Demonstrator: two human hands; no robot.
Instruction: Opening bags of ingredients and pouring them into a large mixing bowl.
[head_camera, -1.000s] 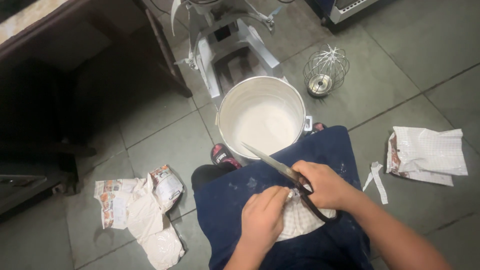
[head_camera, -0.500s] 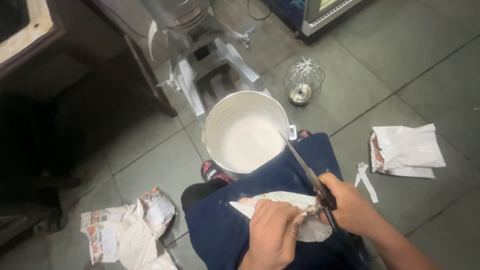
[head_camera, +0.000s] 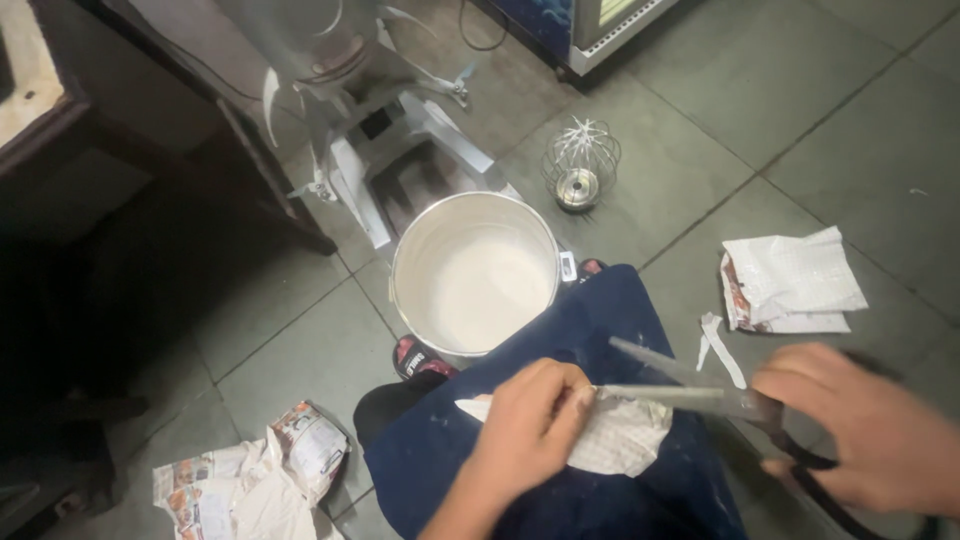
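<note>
Left hand (head_camera: 525, 425) pinching a white packet (head_camera: 620, 440) closed-fingered on the lap; right hand (head_camera: 865, 425) wrapped around scissors (head_camera: 700, 385), blades parted at the packet's top edge.

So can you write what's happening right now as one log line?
left hand: holds white packet on lap | right hand: holds scissors, blades open at packet top | metal bowl: on floor ahead
</note>
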